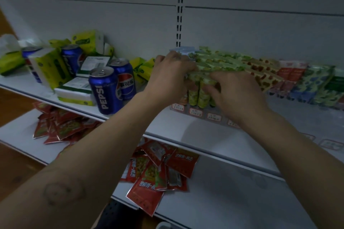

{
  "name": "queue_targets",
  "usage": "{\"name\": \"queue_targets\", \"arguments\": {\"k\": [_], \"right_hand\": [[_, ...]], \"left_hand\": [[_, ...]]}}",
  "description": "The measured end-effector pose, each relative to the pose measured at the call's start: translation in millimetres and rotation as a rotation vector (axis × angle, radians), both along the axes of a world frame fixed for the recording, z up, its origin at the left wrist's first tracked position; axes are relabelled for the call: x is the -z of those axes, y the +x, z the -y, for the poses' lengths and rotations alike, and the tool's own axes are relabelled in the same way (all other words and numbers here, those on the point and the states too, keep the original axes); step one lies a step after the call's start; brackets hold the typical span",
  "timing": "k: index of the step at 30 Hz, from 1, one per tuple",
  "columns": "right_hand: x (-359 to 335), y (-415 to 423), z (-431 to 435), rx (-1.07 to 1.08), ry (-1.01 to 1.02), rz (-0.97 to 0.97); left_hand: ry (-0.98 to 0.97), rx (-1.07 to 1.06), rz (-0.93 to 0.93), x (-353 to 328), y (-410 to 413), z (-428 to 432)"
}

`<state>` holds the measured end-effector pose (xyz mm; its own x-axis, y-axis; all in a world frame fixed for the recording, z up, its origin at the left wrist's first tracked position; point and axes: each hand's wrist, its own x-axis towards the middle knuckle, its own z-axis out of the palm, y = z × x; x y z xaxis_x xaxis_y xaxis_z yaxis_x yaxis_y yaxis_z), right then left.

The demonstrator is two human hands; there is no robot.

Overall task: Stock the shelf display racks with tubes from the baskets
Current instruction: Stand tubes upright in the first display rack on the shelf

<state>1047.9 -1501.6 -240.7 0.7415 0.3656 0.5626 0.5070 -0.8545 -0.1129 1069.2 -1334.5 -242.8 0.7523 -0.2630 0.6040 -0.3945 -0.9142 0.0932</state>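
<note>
Closest in, a heap of red foil sachets (154, 178) lay crinkled and shiny on the lower shelf (223, 191). One level up, on the smooth white upper shelf (186, 128), two blue Pepsi cans (104, 91) stood upright beside soft yellow-green tissue packs (48, 67).

Then the main bit: the green tubes (202, 80) were slim round cylinders in glossy wrappers with a leafy fruit print. They sat in a clear plastic display rack (214, 117) with small red-bordered labels along its front. A few stood on end at the front and others lay stacked lengthwise on top. The person's left hand (171, 72) had its fingers curled over the left end of that stack, gripping it. The right hand (236, 93) rested on the front of it, fingers spread fairly wide and pressing, a bit blurry.

Further right sat more tubes (260, 76) in red-spotted, red and blue-green prints. Behind everything were the flat white back panel (93, 15) and a slotted upright (180, 9).
</note>
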Motion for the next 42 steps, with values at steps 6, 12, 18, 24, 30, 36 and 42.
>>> {"name": "queue_targets", "arguments": {"k": [6, 12, 18, 24, 30, 36, 42], "right_hand": [[-4, 8, 2, -0.042, -0.050, -0.020], [-5, 9, 3, -0.035, -0.077, 0.000], [-4, 6, 5, 0.065, -0.028, -0.044], [-5, 6, 3, 0.035, -0.073, -0.042], [-9, 9, -1, -0.018, -0.157, -0.071], [-1, 9, 0, -0.011, -0.035, -0.023], [3, 8, 0, -0.004, 0.026, -0.057]], "left_hand": [[-0.015, 0.021, 0.058, 6, 0, -2], [-0.073, 0.019, 0.012, 5, 0, -3], [-0.008, -0.004, -0.064, -2, 1, -1], [0.031, 0.001, -0.100, -7, 1, -1], [0.013, 0.029, -0.085, -5, 0, -1], [-0.010, 0.041, -0.060, -2, -1, -2], [0.053, 0.081, -0.044, -1, -2, -6]]}}
